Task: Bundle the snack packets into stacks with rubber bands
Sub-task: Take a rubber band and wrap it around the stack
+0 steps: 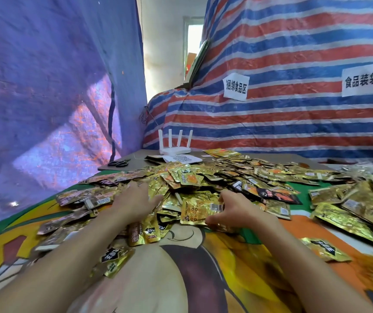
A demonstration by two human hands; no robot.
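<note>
A big heap of shiny gold snack packets [214, 177] covers the middle of the table. My left hand [135, 199] lies flat on the heap's left side, fingers spread and pressing on packets. My right hand [232, 211] holds a gold packet with a barcode [200, 211] at the heap's near edge, thumb below and fingers above its right end. Brownish packets [77, 211] spread out to the left of the heap. No rubber band shows in view.
A white router [175, 150], black scissors [119, 163] and a printed paper [181, 158] lie at the table's far end. More gold packets [357, 204] pile at the right. A printed cloth [192, 256] covers the table. Tarpaulins hang close on the left and behind.
</note>
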